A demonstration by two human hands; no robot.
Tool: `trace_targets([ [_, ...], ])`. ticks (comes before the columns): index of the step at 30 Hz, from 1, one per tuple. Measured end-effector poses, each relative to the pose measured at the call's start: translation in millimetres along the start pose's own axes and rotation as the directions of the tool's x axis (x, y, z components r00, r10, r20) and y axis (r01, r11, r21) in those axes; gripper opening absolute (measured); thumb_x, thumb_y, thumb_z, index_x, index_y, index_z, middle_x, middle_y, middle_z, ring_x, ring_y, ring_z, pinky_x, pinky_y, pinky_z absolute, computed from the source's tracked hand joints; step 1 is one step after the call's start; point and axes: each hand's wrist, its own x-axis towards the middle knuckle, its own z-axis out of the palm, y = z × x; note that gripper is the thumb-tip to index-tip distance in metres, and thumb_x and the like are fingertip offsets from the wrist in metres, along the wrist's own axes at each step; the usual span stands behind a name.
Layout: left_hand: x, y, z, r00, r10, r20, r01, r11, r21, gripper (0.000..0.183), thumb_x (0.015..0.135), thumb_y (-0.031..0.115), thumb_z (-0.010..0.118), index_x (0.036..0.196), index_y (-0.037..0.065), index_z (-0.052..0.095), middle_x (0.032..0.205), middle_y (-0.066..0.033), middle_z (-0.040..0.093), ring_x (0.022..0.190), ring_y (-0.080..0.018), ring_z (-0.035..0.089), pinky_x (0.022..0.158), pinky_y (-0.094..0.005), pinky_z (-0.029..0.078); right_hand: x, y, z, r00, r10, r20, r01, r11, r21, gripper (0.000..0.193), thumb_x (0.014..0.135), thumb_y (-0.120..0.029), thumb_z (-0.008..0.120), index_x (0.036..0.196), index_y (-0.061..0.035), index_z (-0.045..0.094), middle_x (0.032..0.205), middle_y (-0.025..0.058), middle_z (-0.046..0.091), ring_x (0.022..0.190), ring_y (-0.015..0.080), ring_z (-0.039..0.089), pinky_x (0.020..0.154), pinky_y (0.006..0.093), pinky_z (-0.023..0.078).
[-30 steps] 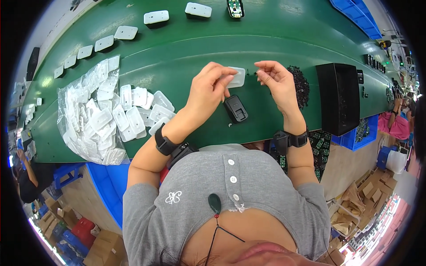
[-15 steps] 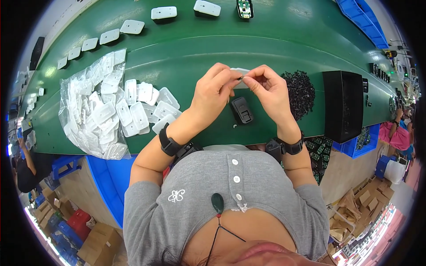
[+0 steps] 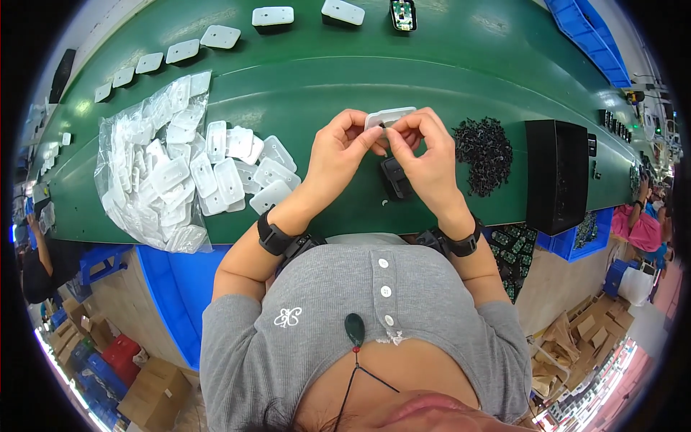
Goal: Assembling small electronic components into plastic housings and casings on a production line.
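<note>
A translucent white plastic cover [image 3: 391,115] is held tilted above the table in my left hand [image 3: 344,150], whose thumb presses near its lower edge. My right hand [image 3: 426,157] is closed beside it, thumb and finger pinching a tiny black part [image 3: 382,126] against the cover; its shape is mostly hidden by the fingertips. Just below the hands lies a black plastic housing [image 3: 394,177], partly covered by my right hand. To the right of that hand spreads a pile of small black parts [image 3: 482,155].
Loose white covers [image 3: 229,180] and a plastic bag of covers [image 3: 155,173] lie left. Several cover-topped black housings [image 3: 273,16] line the far side, with an open housing holding a circuit board [image 3: 404,14]. A black box [image 3: 554,173] stands right. Other people sit at both far sides.
The white cover, mostly hidden behind my fingers before, now stands tilted up between my hands. Both hands have drawn slightly nearer, and the tiny black part now meets the cover.
</note>
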Motion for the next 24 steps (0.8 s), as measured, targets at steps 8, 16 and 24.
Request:
trace_targets([
  [8, -1, -4, 2, 0.984, 0.171, -0.041, -0.167, 0.982, 0.088, 0.007, 0.088, 0.004, 0.061, 0.090, 0.000, 0.055, 0.085, -0.0032, 0.057, 0.072, -0.0096, 0.060, 0.059, -0.0211, 0.048, -5, 4, 3, 0.988, 0.151, 0.025, -0.153, 0.977, 0.148, 0.012, 0.080, -0.006, 0.070, 0.083, -0.0021, 0.059, 0.080, -0.0004, 0.053, 0.068, 0.0061, 0.046, 0.061, 0.0195, 0.038],
  [16, -1, 1, -10, 1.000, 0.015, 0.018, -0.015, 1.000, 0.003, 0.010, 0.090, 0.008, 0.061, 0.092, -0.001, 0.057, 0.087, -0.0050, 0.059, 0.073, -0.0106, 0.059, 0.063, -0.0214, 0.047, 8, 2, -7, 0.997, 0.034, 0.075, -0.032, 0.999, -0.023, 0.026, 0.077, -0.013, 0.075, 0.092, -0.0044, 0.056, 0.088, -0.0013, 0.046, 0.073, 0.0067, 0.040, 0.067, 0.0194, 0.036],
  [24, 4, 3, -21, 0.995, 0.025, 0.097, -0.025, 1.000, -0.003, 0.018, 0.094, 0.011, 0.054, 0.100, -0.004, 0.059, 0.083, -0.0055, 0.060, 0.070, -0.0115, 0.059, 0.062, -0.0228, 0.047, 21, 21, -8, 0.866, 0.335, 0.372, -0.488, 0.727, 0.482, 0.026, 0.077, -0.010, 0.076, 0.085, -0.0070, 0.051, 0.083, -0.0018, 0.050, 0.075, 0.0066, 0.046, 0.070, 0.0213, 0.039],
])
